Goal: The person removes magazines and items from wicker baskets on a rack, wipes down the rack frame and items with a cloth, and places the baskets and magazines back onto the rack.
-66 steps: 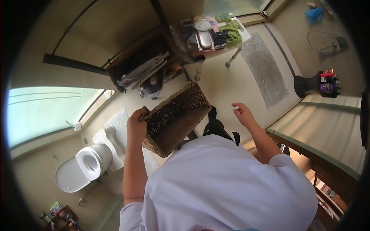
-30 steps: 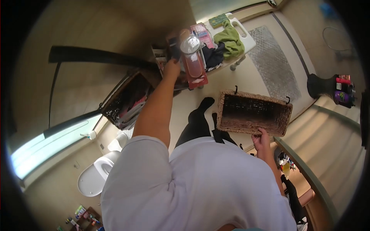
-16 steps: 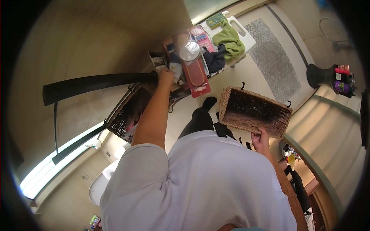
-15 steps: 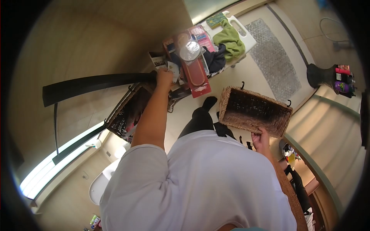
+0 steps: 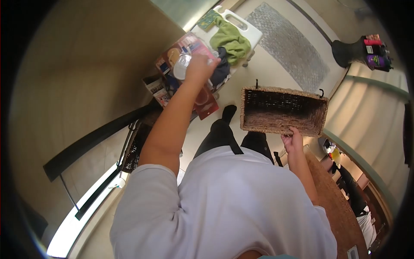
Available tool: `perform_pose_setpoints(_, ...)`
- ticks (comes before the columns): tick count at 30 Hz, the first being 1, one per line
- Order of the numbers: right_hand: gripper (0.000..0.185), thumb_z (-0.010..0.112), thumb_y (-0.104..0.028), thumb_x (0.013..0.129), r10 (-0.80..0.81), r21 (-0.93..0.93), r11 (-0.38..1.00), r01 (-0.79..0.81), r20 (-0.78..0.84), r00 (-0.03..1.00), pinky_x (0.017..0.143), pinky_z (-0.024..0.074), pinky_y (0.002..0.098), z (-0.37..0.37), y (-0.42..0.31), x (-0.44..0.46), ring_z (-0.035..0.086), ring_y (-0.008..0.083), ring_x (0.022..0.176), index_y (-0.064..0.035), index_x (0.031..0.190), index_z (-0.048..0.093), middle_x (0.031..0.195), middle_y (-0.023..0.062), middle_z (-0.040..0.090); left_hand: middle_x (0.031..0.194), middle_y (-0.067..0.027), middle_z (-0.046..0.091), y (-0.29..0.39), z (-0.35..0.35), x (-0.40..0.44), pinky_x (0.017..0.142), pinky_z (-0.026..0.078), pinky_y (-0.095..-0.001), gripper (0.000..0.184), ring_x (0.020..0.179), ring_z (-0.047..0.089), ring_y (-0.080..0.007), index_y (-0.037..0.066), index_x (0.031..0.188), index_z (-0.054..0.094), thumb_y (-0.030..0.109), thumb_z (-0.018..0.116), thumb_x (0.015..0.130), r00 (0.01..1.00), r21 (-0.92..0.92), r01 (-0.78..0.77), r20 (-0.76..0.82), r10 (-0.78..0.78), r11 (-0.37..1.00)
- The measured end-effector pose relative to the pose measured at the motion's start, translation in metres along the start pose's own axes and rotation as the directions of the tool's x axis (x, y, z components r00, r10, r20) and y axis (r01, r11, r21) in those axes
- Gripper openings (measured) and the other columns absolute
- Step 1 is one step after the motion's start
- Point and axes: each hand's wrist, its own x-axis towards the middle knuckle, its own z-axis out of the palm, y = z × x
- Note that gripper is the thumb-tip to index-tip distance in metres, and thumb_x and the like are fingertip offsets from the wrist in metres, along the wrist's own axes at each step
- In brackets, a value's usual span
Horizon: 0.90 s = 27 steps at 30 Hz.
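Note:
My right hand (image 5: pixel 293 140) pinches the near rim of a rectangular wicker basket (image 5: pixel 282 121), its thumb and fingers closed on the weave. The basket is tilted so its dark inside faces me, and two black hooks stand up from its far rim. My left hand (image 5: pixel 201 69) is over a pile of things on a white plastic surface (image 5: pixel 252 34). Beside it lies a round, clear and silvery package (image 5: pixel 181 67), and under it a red card package (image 5: pixel 207 105). The left fingertips are mostly hidden. A green cloth (image 5: pixel 233 41) and a dark cloth (image 5: pixel 221 69) lie to its right.
Another dark wicker basket (image 5: pixel 133 151) hangs at the left by a black rail (image 5: pixel 99 134). A grey textured mat (image 5: pixel 289 47) covers part of the floor. A black stand with bottles (image 5: pixel 373 54) is at the far right, above a pale curtain (image 5: pixel 371 103).
My left hand has moved from the rail end and papers up and right onto the pile, beside the round package. The basket in my right hand has turned more level. My view has shifted.

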Motion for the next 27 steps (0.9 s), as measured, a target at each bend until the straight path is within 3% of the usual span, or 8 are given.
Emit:
perform_pose_setpoints(3,0.022,0.057,-0.009,0.076,0.011,0.032,0.999,-0.011,-0.008,1.000,0.060,0.0496,0.0342,-0.009,-0.006,0.018,0.054,0.0238,0.076,-0.0042,0.097,0.048,0.090,0.0108,0.054,0.100,-0.0185,0.058,-0.003,0.061,0.029,0.083,0.043,-0.0384,0.020,0.093,0.054,-0.0342,0.005,0.088,0.064,0.010,0.051,0.075,0.917,0.022,-0.381,0.141,0.374,0.924)
perform_pose_setpoints(6,0.022,0.057,-0.008,0.077,0.043,0.054,0.998,-0.042,-0.013,0.999,0.062,0.0495,0.0346,-0.030,-0.014,0.050,0.054,0.0235,0.079,-0.0046,0.097,0.048,0.091,0.0101,0.055,0.086,-0.0173,0.061,-0.005,0.088,0.061,0.077,0.046,-0.0392,0.019,0.088,0.057,-0.0302,0.001,0.077,0.064,0.009,0.047,0.077,0.968,0.233,-0.245,-0.001,0.253,0.941)
perform_pose_setpoints(8,0.022,0.056,-0.008,0.077,0.059,0.066,0.996,-0.057,-0.024,0.998,0.062,0.0497,0.0345,-0.043,-0.017,0.064,0.055,0.0230,0.079,-0.0051,0.097,0.049,0.092,0.0096,0.055,0.089,-0.0137,0.064,0.000,0.076,0.084,0.072,0.046,-0.0354,0.022,0.083,0.060,-0.0266,0.009,0.082,0.067,0.013,0.046,0.078,0.989,0.563,-0.128,0.136,0.061,0.817)
perform_pose_setpoints(10,0.022,0.056,-0.009,0.077,0.065,0.060,0.996,-0.063,-0.032,0.997,0.061,0.0499,0.0342,-0.051,-0.025,0.071,0.056,0.0222,0.079,-0.0056,0.098,0.049,0.092,0.0091,0.056,0.100,-0.0076,0.063,-0.010,0.081,0.106,0.082,0.039,-0.0369,0.026,0.104,0.051,-0.0250,0.010,0.091,0.067,0.020,0.047,0.077,0.975,0.646,-0.100,0.216,-0.056,0.757)
perform_pose_setpoints(15,0.025,0.057,-0.012,0.077,0.037,0.062,0.998,-0.030,-0.111,0.993,0.059,0.0499,0.0330,-0.065,-0.025,0.091,0.057,0.0205,0.073,-0.0061,0.100,0.050,0.091,0.0082,0.057,0.114,-0.0069,0.057,-0.015,0.106,0.148,0.096,0.028,-0.0402,0.034,0.114,0.044,-0.0260,0.012,0.101,0.064,0.021,0.054,0.070,0.818,0.718,-0.168,0.484,-0.310,0.676)
perform_pose_setpoints(19,0.026,0.059,-0.013,0.076,0.008,0.034,0.999,-0.002,-0.202,0.979,0.059,0.0492,0.0329,-0.074,-0.028,0.099,0.056,0.0202,0.070,-0.0057,0.100,0.050,0.089,0.0080,0.057,0.117,-0.0093,0.055,-0.030,0.121,0.170,0.098,0.026,-0.0430,0.042,0.118,0.043,-0.0266,0.011,0.110,0.059,0.021,0.055,0.070,0.721,0.694,-0.112,0.550,-0.423,0.712)
perform_pose_setpoints(22,0.028,0.059,-0.013,0.076,0.015,0.042,0.999,-0.005,-0.232,0.972,0.060,0.0487,0.0334,-0.074,-0.036,0.102,0.054,0.0205,0.072,-0.0051,0.101,0.049,0.089,0.0085,0.056,0.118,-0.0097,0.055,-0.031,0.126,0.160,0.097,0.026,-0.0442,0.043,0.117,0.044,-0.0272,0.011,0.111,0.058,0.021,0.055,0.070,0.773,0.682,-0.052,0.490,-0.403,0.730)
perform_pose_setpoints(27,0.030,0.058,-0.012,0.077,0.031,0.037,0.999,-0.024,-0.208,0.978,0.061,0.0481,0.0331,-0.081,-0.041,0.112,0.052,0.0213,0.074,-0.0056,0.104,0.047,0.094,0.0094,0.053,0.116,-0.0077,0.056,-0.007,0.114,0.145,0.096,0.026,-0.0429,0.044,0.116,0.042,-0.0264,0.013,0.112,0.058,0.023,0.055,0.069,0.760,0.713,-0.077,0.495,-0.422,0.697)
